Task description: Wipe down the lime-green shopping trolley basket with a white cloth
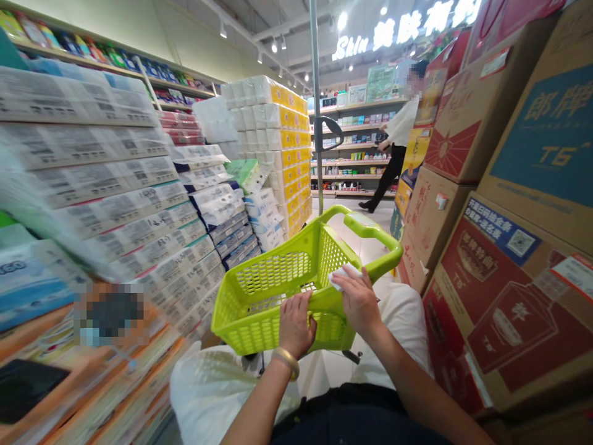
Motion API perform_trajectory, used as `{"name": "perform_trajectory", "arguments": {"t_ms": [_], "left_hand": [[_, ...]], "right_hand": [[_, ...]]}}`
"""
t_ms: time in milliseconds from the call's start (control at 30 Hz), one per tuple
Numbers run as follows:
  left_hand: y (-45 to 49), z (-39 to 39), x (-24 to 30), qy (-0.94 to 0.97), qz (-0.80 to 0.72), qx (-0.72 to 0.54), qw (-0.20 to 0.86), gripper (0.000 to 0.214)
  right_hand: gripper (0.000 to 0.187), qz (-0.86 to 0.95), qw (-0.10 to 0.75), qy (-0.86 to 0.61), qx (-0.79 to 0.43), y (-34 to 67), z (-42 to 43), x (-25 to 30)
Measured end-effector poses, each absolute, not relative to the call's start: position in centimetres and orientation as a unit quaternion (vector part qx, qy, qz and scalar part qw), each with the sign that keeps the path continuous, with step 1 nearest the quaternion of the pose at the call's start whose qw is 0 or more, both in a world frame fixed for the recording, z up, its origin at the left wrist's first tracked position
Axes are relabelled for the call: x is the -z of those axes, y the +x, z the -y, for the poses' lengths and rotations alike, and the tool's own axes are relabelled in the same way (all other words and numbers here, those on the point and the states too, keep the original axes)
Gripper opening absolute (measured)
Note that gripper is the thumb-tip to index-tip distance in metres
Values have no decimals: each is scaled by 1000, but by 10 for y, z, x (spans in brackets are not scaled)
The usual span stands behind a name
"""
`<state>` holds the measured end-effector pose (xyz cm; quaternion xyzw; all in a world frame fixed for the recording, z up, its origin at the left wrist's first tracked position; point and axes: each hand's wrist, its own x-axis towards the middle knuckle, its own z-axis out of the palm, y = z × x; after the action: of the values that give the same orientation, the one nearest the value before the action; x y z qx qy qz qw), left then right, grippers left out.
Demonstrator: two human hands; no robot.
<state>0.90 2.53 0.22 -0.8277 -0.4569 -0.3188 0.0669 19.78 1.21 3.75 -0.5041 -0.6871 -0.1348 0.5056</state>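
A lime-green rolling shopping basket [273, 321] with mesh sides stands between my knees, its handle [377, 238] rising at the right. My left hand [295, 324] wears a gold-coloured bangle [287, 361] and has its fingers curled over the basket's near rim. Farther right, my right hand [360, 301] presses a folded white wipe [343, 276] against the rim near the handle's base. Whether the wipe is cloth or tissue I cannot tell. Nothing shows on the part of the basket's floor I can see.
Stacked tissue packs [120, 179] rise on the left, with yellow-and-white packs [290, 145] beyond. Printed cartons [509, 296] form a wall on the right. A metal pole [316, 74] stands ahead. A person [398, 136] walks by the far shelves. A phone [28, 386] lies lower left.
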Motion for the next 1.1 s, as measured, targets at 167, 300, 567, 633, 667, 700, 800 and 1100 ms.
{"name": "perform_trajectory", "arguments": {"t_ms": [167, 300, 567, 633, 667, 700, 800, 1100], "left_hand": [[12, -25, -2, -818, 469, 325, 71, 57], [12, -26, -3, -820, 468, 322, 73, 55], [9, -25, -3, -828, 460, 314, 67, 59], [10, -25, -2, -824, 462, 319, 72, 59], [11, -26, -1, -823, 463, 321, 74, 59], [11, -26, -1, -822, 464, 322, 76, 59], [11, -26, -1, -822, 463, 321, 75, 57], [13, -26, -5, -819, 475, 322, 18, 57]], "right_hand": [[37, 613, 544, -544, 180, 225, -18, -49], [39, 701, 492, -495, 145, 198, -16, -37], [37, 673, 513, -512, 148, 223, -21, -50], [36, 630, 535, -535, 175, 234, -23, -53], [36, 618, 540, -542, 182, 235, -23, -53], [36, 618, 538, -544, 181, 232, -23, -51], [38, 684, 497, -512, 152, 209, -19, -41], [36, 656, 508, -540, 143, 221, -18, -49]]}}
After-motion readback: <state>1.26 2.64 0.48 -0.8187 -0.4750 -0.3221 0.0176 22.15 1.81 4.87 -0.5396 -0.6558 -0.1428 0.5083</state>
